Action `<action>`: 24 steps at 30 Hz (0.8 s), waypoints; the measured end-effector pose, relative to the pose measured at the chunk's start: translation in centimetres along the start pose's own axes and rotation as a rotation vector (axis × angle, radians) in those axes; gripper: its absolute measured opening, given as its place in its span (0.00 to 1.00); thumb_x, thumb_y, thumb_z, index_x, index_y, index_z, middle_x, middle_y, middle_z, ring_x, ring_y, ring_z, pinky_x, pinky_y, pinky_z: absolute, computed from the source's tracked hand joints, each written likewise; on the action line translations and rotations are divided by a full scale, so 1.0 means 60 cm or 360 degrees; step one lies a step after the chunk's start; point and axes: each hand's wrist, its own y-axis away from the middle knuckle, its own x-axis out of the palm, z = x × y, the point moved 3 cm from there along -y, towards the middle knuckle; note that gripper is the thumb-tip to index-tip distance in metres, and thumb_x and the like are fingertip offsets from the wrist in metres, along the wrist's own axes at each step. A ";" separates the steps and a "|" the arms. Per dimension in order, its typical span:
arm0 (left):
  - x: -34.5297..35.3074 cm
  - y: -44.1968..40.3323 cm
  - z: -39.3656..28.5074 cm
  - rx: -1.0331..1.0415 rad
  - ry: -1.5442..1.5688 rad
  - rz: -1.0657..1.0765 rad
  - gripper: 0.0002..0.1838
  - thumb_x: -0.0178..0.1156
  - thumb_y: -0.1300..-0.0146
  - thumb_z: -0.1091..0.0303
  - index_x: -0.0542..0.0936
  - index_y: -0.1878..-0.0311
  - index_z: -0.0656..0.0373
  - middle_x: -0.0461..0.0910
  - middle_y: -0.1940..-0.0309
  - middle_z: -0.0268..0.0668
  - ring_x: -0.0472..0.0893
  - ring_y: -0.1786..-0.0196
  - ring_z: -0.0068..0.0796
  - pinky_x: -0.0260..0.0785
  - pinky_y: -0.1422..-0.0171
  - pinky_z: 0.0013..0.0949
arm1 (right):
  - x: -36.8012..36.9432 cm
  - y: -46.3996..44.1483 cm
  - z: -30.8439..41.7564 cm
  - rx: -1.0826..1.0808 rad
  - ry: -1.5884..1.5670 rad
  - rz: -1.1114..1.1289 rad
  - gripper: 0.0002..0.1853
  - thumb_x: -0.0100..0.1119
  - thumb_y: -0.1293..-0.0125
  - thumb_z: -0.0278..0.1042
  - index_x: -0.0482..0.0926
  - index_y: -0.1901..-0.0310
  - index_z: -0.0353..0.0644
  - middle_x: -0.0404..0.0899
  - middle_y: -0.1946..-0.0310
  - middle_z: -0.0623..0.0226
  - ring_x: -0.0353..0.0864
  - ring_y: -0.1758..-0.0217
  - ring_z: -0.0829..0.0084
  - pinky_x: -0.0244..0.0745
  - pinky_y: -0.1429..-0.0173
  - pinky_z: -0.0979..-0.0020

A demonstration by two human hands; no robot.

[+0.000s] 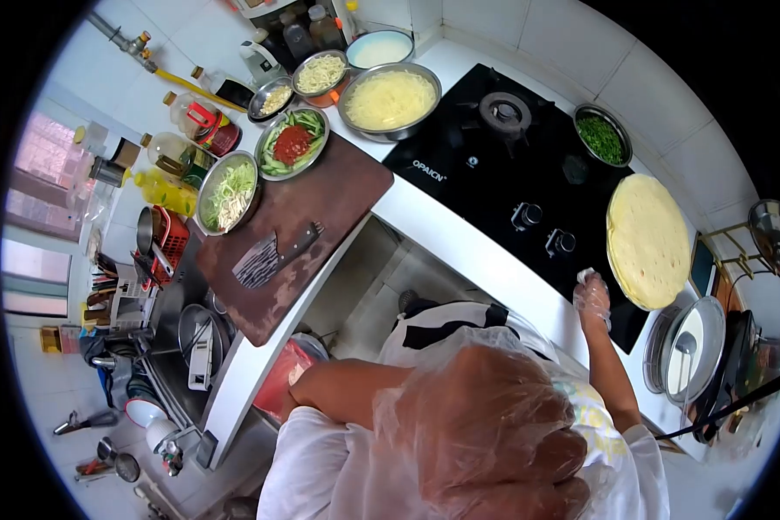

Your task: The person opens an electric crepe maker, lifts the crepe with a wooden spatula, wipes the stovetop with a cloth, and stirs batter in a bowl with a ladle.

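Observation:
My left hand, in a clear plastic glove, is raised very close to the camera. Its fingers are bent together and the tips are out of sight, so what they hold, if anything, is hidden. My right hand, also gloved, is closed at the front edge of the black gas stove. A small white thing shows at its fingertips. Just beyond that hand, a stack of round pale flatbreads rests over the stove's right end.
A cleaver lies on the brown cutting board. Bowls of shredded potato, cucumber with red sauce, sliced vegetables and chopped greens surround the stove. Left is a sink; a red bag hangs below.

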 end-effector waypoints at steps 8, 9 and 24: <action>-0.063 0.031 -0.008 0.0052 -0.0090 -0.0081 0.12 0.67 0.57 0.64 0.74 0.73 0.55 0.75 0.76 0.33 0.75 0.74 0.33 0.67 0.72 0.30 | 0.035 -0.010 0.100 -0.0342 0.0451 0.0342 0.13 0.52 0.49 0.37 0.74 0.62 0.42 0.77 0.61 0.53 0.78 0.57 0.56 0.73 0.53 0.62; -0.071 0.036 -0.009 0.0049 -0.0107 -0.0103 0.12 0.67 0.57 0.64 0.74 0.73 0.55 0.75 0.76 0.33 0.75 0.74 0.33 0.67 0.72 0.30 | 0.037 -0.002 0.118 -0.0485 0.0338 0.0232 0.14 0.52 0.48 0.39 0.74 0.60 0.42 0.77 0.61 0.53 0.78 0.57 0.56 0.73 0.52 0.62; -0.259 0.083 0.001 -0.0044 -0.0520 -0.0352 0.11 0.65 0.55 0.65 0.75 0.69 0.56 0.75 0.74 0.34 0.75 0.72 0.34 0.67 0.71 0.30 | 0.003 -0.043 0.486 -0.0829 -0.0509 -0.0141 0.09 0.53 0.44 0.25 0.71 0.60 0.37 0.76 0.66 0.51 0.77 0.65 0.52 0.73 0.61 0.60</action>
